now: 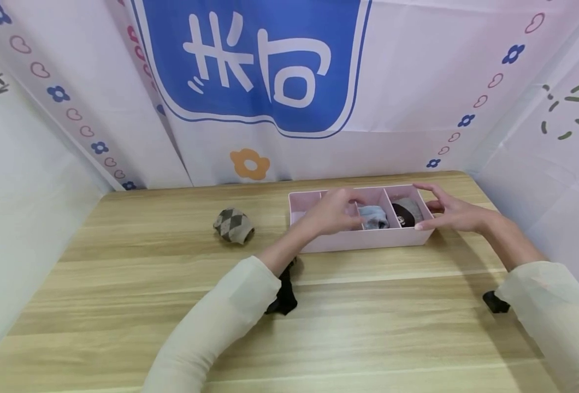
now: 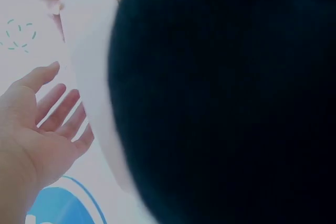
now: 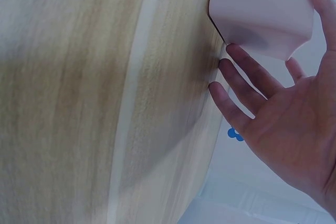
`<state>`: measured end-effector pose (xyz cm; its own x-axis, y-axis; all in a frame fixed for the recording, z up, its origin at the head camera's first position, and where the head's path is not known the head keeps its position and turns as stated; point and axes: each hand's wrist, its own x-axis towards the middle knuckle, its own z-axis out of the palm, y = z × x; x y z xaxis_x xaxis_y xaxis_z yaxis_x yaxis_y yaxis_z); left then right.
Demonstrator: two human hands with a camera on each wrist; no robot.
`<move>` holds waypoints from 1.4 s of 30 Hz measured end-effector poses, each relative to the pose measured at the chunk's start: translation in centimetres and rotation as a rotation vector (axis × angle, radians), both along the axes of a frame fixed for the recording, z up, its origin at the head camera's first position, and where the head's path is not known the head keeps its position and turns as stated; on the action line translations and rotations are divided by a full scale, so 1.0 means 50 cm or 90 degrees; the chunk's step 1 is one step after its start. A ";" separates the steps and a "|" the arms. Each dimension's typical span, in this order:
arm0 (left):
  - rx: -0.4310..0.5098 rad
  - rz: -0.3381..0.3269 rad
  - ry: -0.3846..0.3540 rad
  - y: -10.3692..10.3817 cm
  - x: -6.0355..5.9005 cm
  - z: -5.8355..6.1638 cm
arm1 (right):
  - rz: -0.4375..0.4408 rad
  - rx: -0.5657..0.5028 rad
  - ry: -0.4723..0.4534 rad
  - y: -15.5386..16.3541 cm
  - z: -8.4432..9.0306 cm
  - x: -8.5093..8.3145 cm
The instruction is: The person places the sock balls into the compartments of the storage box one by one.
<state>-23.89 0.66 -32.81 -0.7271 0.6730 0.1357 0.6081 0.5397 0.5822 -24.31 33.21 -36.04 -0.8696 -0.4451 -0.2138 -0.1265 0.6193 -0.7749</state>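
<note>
A pink divided box [image 1: 368, 240] stands near the back of the table. My left hand [image 1: 336, 210] is over its middle compartments with fingers relaxed, beside a folded light blue sock [image 1: 375, 216]. In the left wrist view, that hand's palm [image 2: 47, 140] shows with fingers apart and nothing held. My right hand [image 1: 459, 213] holds the box's right end, thumb at the near rim and index finger at the far rim; its other fingers [image 3: 247, 98] extend beside the end wall. A grey and dark brown sock bundle [image 1: 406, 213] lies in the rightmost compartment.
A rolled argyle sock [image 1: 234, 225] lies left of the box on the wooden table [image 1: 122, 284]. A black sock [image 1: 285, 292] is partly hidden under my left forearm. Another small black item [image 1: 496, 302] lies beside my right sleeve. A printed cloth [image 1: 211, 153] hangs behind the table.
</note>
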 end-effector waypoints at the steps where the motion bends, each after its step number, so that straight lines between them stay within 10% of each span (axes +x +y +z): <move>1: 0.001 0.000 0.000 -0.007 0.001 0.004 | 0.000 0.002 0.000 0.000 0.001 0.001; 13: 0.027 0.044 0.013 -0.095 0.036 0.044 | 0.001 0.007 0.002 -0.001 0.006 0.004; 42: 0.034 0.016 0.096 -0.261 0.125 -0.015 | 0.007 0.009 0.006 0.001 -0.001 -0.001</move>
<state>-17.64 -12.41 -33.55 -0.7127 0.6435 0.2792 0.6771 0.5271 0.5136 -24.34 33.25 -36.09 -0.8667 -0.4516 -0.2117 -0.1407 0.6287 -0.7648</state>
